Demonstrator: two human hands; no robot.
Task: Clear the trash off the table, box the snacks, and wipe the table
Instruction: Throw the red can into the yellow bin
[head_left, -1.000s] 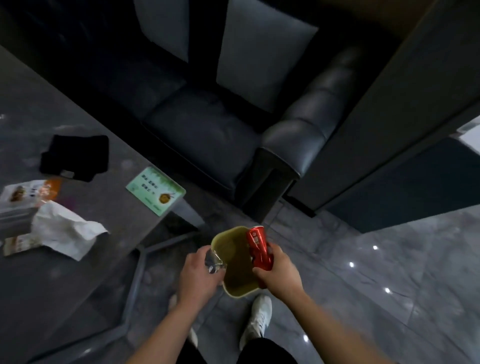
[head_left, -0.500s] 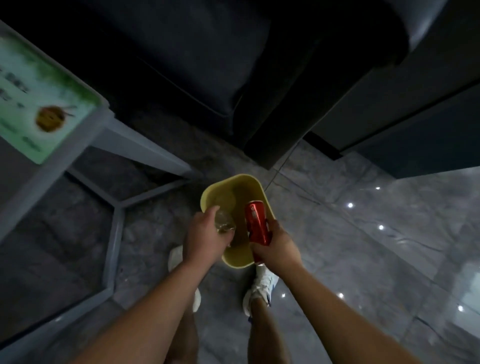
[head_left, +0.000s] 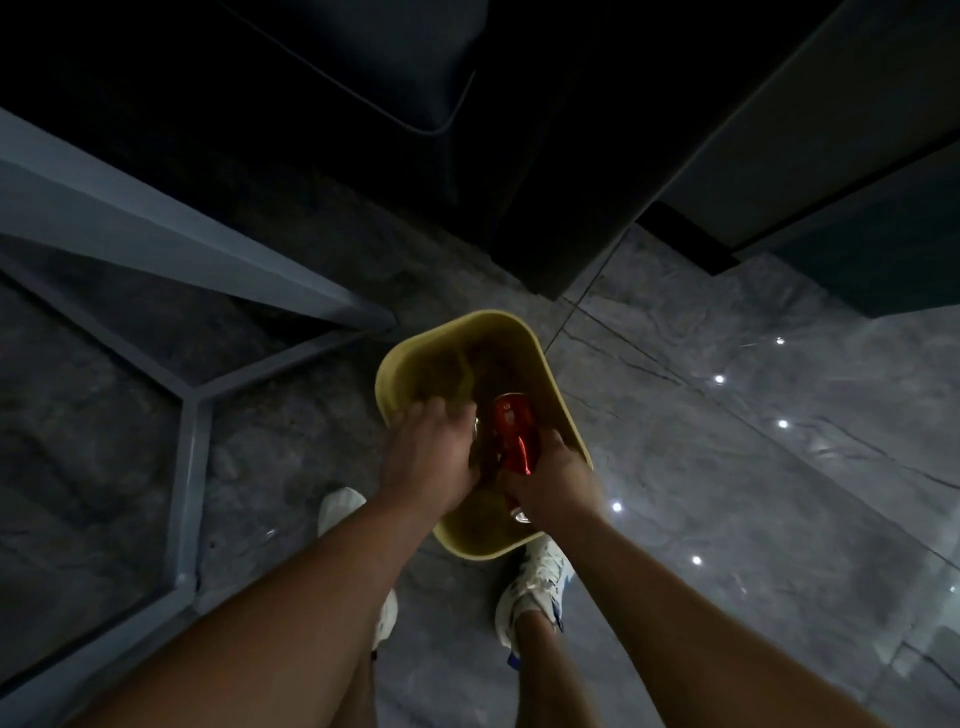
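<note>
Over the yellow bin (head_left: 545, 364) at frame centre, both hands sit inside the rim. Right hand (head_left: 558, 480) at 3 o'clock of the bin mouth, fingers wrapped round the lower half of a red can (head_left: 514, 436); can tilted, top end pointing toward 12 and down into the bin. Not released. Left hand (head_left: 428, 457) at 9 o'clock, fingers curled over something small and shiny (head_left: 475, 427), only a sliver visible, looks like clear crinkled plastic or foil but can't confirm. Grip looks closed; how tight, can't tell.

Handling judgement: can is thin aluminium, smooth and glossy, probably empty so light; sidewall dents easily, mid-body wrap is the right hold and squeeze force barely matters since it's trash. The shiny piece is likely featherweight and springy, may cling to the palm on release.

Bin: rounded-rectangle tub, matte plastic, stiff walls; what lies at its bottom is too dark to read. It stands on the polished grey marble-pattern floor (head_left: 753, 467), just ahead of white sneakers (head_left: 537, 582). Grey metal table frame (head_left: 187, 457) at 9 o'clock, dark upholstered seat (head_left: 363, 78) at 12.

Tabletop out of view, so remaining trash, snacks and wiping can't be assessed.
</note>
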